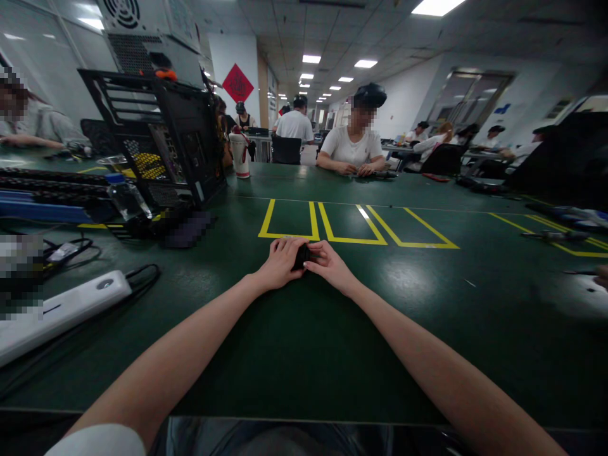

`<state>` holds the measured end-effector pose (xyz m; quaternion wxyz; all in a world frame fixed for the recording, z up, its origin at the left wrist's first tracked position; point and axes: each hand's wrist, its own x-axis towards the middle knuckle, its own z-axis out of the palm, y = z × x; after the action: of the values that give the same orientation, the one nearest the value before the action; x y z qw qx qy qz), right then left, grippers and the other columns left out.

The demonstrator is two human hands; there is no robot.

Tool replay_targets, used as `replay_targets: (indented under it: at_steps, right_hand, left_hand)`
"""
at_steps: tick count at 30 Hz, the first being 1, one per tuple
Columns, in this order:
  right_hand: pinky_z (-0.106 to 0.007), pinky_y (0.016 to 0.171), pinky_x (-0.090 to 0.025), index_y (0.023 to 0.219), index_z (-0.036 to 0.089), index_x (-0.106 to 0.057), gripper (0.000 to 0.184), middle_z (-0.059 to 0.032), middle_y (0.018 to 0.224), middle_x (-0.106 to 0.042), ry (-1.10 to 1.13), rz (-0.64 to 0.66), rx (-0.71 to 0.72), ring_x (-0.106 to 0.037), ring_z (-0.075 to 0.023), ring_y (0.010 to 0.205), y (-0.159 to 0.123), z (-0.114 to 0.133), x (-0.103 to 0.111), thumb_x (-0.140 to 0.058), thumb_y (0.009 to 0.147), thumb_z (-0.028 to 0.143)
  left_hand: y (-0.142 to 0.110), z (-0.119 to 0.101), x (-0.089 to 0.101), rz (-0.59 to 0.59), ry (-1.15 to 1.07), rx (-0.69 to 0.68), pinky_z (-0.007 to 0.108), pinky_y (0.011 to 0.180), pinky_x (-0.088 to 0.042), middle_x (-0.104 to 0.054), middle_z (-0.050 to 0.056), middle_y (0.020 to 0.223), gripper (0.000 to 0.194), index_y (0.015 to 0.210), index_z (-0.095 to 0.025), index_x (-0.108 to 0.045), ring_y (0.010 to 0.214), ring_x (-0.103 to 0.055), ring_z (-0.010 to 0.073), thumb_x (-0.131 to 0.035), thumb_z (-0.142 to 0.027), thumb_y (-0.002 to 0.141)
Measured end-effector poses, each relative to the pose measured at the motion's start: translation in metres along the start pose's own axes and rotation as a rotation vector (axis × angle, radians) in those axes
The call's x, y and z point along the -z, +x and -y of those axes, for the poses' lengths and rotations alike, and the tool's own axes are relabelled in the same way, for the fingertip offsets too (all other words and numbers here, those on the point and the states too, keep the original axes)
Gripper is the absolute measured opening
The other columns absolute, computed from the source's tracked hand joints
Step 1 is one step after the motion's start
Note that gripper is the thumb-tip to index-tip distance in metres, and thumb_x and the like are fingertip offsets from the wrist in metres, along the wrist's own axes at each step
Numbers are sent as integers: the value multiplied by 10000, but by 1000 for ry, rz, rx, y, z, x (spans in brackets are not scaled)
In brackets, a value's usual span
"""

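Observation:
A small dark object (301,256), its kind not clear because fingers cover most of it, is held low over the green table (304,354). My left hand (281,261) curls over its left side and top. From the right, my right hand (330,264) reaches in with thumb and fingers closed against the object's edge. Just beyond both hands are yellow tape outlines (349,240) on the tabletop.
At left stand a black computer case (178,142), a plastic bottle (127,197) and a white power strip (66,310) with cables. A white cup (240,155) stands farther back. Across the table, a person (352,142) handles small parts. Tools (555,235) lie at right.

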<state>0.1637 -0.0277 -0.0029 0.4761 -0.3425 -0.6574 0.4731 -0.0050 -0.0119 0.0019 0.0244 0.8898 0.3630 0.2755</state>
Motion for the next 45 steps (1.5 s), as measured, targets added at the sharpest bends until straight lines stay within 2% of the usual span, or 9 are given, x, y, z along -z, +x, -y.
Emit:
replay_targets:
  at_steps: [5, 11, 17, 23, 29, 33, 40, 45]
  right_hand:
    - [-351, 850, -445, 886, 224, -491, 217, -10, 940, -529, -12, -33, -11, -535, -144, 928, 0, 1, -3, -591, 698, 264]
    - [-372, 851, -441, 1016, 227, -483, 348, -31, 982, -548, -27, -29, -42, -557, -155, 906, 1, 0, 0, -600, 690, 258]
    - [-357, 913, -404, 956, 220, -505, 320, -23, 1023, -542, 17, 20, 1, -532, -155, 992, 2, -2, 1, -632, 662, 229]
    - [-339, 880, -432, 898, 217, -510, 234, -7, 953, -546, -17, -38, 25, -546, -145, 935, 2, -2, -2, -603, 690, 272]
    - [-372, 906, -414, 1033, 213, -490, 361, -48, 1058, -542, -57, -33, -36, -530, -171, 1000, 3, -3, 1, -603, 693, 258]
    - [-369, 911, -414, 980, 211, -501, 330, -33, 1043, -542, -33, 7, -10, -533, -168, 999, 2, -3, 2, -621, 672, 228]
    - [-358, 885, -427, 880, 219, -503, 243, -6, 957, -545, 12, -36, 14, -561, -151, 924, 1, -1, -2, -621, 670, 255]
    - [-373, 910, -410, 980, 216, -496, 319, -35, 1026, -539, -44, -54, 12, -533, -169, 990, 3, -3, 0, -609, 683, 251]
  left_hand:
    - [0, -1, 0, -8, -4, -3, 437, 933, -240, -417, 84, 1166, 565, 1193, -220, -264, 1096, -378, 262, -548, -248, 705]
    - [0, -2, 3, 6, -10, -5, 443, 935, -241, -415, 85, 1170, 565, 1194, -219, -262, 1097, -379, 263, -546, -238, 705]
    - [0, -2, 3, 9, -18, -6, 443, 935, -243, -413, 85, 1168, 561, 1189, -219, -263, 1096, -378, 262, -544, -238, 704]
    - [1, -2, 0, -7, -25, 2, 453, 934, -234, -416, 81, 1164, 569, 1189, -231, -260, 1097, -377, 263, -552, -240, 700]
    - [0, -1, 1, -6, -8, -8, 436, 938, -242, -415, 81, 1164, 576, 1194, -219, -260, 1092, -380, 258, -551, -234, 697]
    - [0, -1, 2, -4, -12, -6, 439, 936, -244, -415, 83, 1164, 560, 1186, -216, -271, 1094, -380, 261, -548, -236, 699]
    - [0, -2, 2, -7, -19, -1, 442, 935, -243, -413, 84, 1168, 554, 1189, -222, -267, 1096, -378, 261, -541, -246, 708]
    - [0, 0, 1, -1, -14, -8, 436, 934, -244, -416, 83, 1162, 576, 1191, -218, -265, 1089, -379, 260, -554, -235, 694]
